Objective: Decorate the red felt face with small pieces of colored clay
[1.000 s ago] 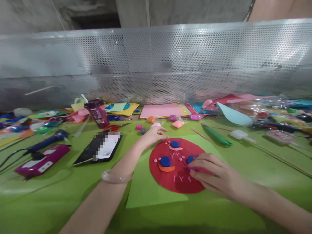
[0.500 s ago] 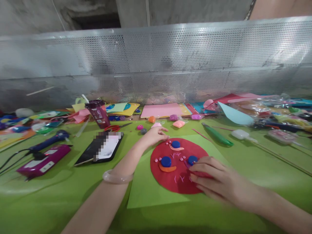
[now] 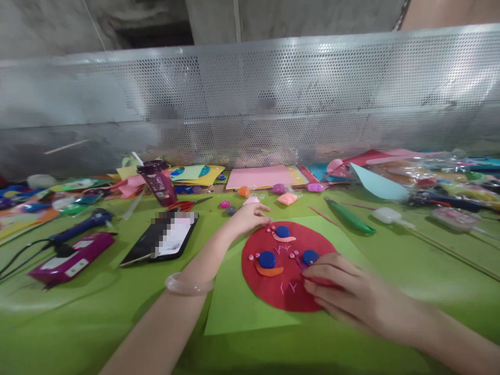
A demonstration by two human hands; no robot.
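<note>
A red paper disc [image 3: 273, 281] lies on a light green sheet [image 3: 234, 307]. On the disc sit three blue buttons, one of them [image 3: 267, 259] above an orange crescent, plus small pink bits. My left hand [image 3: 250, 216] rests at the disc's far left edge, fingers stretched flat on the paper; a pale bangle [image 3: 187, 285] circles that wrist. My right hand [image 3: 344, 286] lies on the disc's right side, fingertips pressed together on a small purple piece [image 3: 300, 264] below the right blue button [image 3: 310, 256].
A phone [image 3: 164, 237] lies left of the sheet, a magenta box [image 3: 72, 258] and blue glue gun [image 3: 82, 224] further left. Red scissors [image 3: 187, 203], a dark cup [image 3: 158, 182], a green cutter [image 3: 349, 216], a glue bottle [image 3: 386, 216], coloured paper and clay lumps line the back by a perforated metal screen [image 3: 250, 104].
My right hand has slid slightly down and right on the disc, pressing the purple piece beneath the right blue button. The left hand has stayed put.
</note>
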